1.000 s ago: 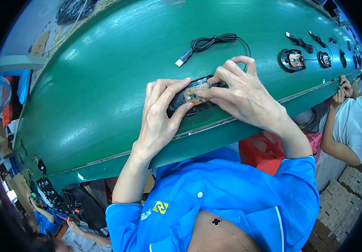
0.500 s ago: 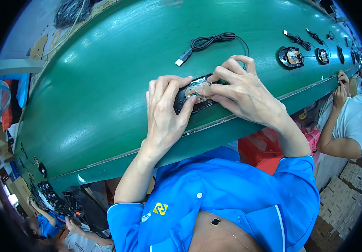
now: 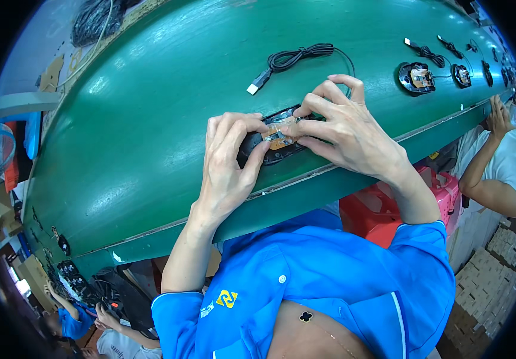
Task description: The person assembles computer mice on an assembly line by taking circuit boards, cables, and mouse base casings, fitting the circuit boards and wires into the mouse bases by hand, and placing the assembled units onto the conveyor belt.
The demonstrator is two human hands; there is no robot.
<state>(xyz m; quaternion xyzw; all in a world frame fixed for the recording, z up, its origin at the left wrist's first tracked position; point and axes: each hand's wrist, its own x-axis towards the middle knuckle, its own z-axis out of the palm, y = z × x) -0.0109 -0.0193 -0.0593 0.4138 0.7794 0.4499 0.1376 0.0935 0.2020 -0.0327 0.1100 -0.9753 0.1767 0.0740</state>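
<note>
On the green work surface in front of me lies an open black computer mouse base (image 3: 250, 142), tilted slightly, with a tan circuit board (image 3: 279, 142) in it. My left hand (image 3: 225, 152) grips the mouse at its left end, thumb and forefinger at the board's edge. My right hand (image 3: 353, 134) is bent over the other end, forefinger and thumb closed at the board and shell; what lies right under those fingertips is hidden. From behind the right hand a black cable (image 3: 303, 55) runs to a tied coil with a white-tipped USB plug (image 3: 254, 88).
Farther right along the green conveyor belt (image 3: 150, 119) sit more open mice (image 3: 416, 78) with coiled cables. A co-worker's hand (image 3: 498, 118) rests at the belt's edge there. A red plastic stool (image 3: 368, 212) stands below the edge. Black parts (image 3: 69, 275) are heaped at lower left.
My left hand has shifted slightly left and down, with its fingers drawn in nearer the board. The mouse has moved a little left. The co-worker's hand at right has opened out.
</note>
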